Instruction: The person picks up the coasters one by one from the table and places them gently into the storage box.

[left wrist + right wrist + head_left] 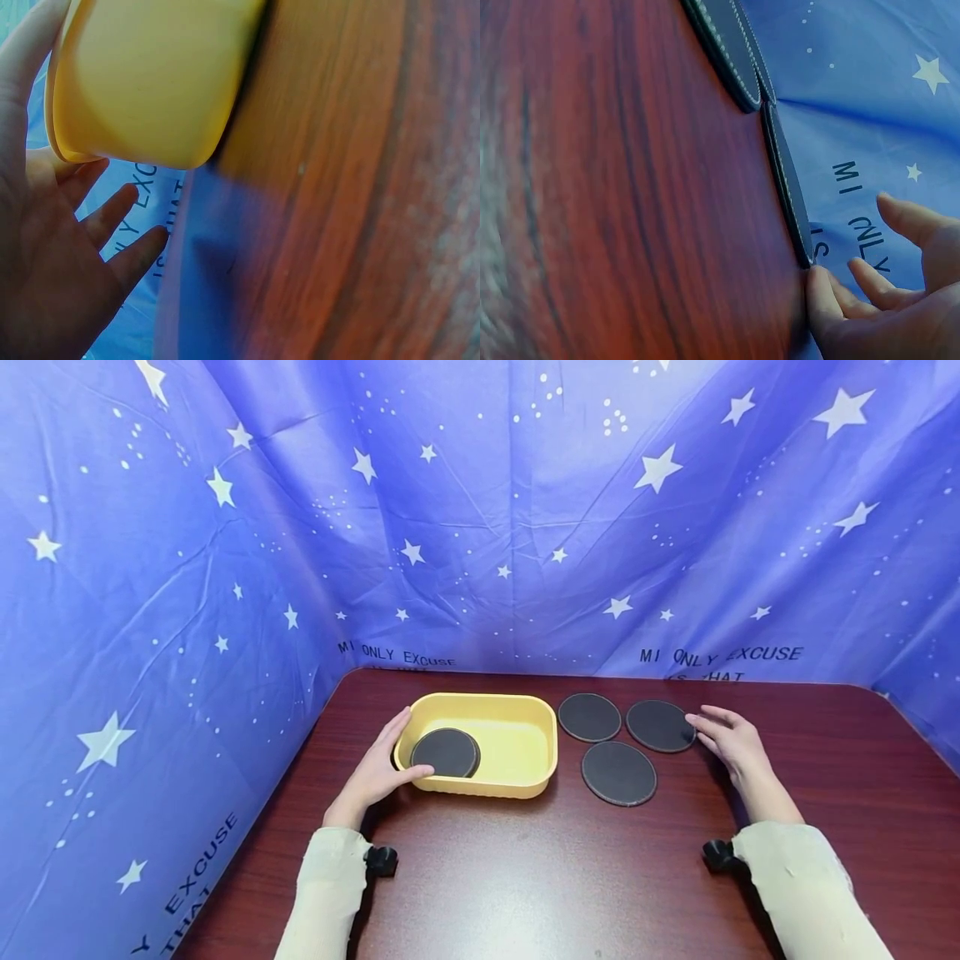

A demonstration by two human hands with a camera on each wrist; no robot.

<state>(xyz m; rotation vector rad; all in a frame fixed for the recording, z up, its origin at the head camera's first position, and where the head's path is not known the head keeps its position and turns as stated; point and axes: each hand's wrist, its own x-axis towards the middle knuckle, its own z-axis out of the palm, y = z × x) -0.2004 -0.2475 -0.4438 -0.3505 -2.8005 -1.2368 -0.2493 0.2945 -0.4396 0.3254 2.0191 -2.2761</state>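
Tray [519, 753] yel — coasters [619, 773] blk — backdrop [465, 510] blue, wht stars [658, 468].

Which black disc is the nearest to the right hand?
The rightmost disc, with the right hand at its edge. The front disc and back-left disc lie farther left; the fourth sits inside the yellow container.

The reddish-brown table [517, 877], rounded at its far corners, bore a yellow tub [521, 747]; to the tub's right, close together, lay a left coaster [589, 717], a right coaster [660, 726] and a front coaster [619, 774], all black.
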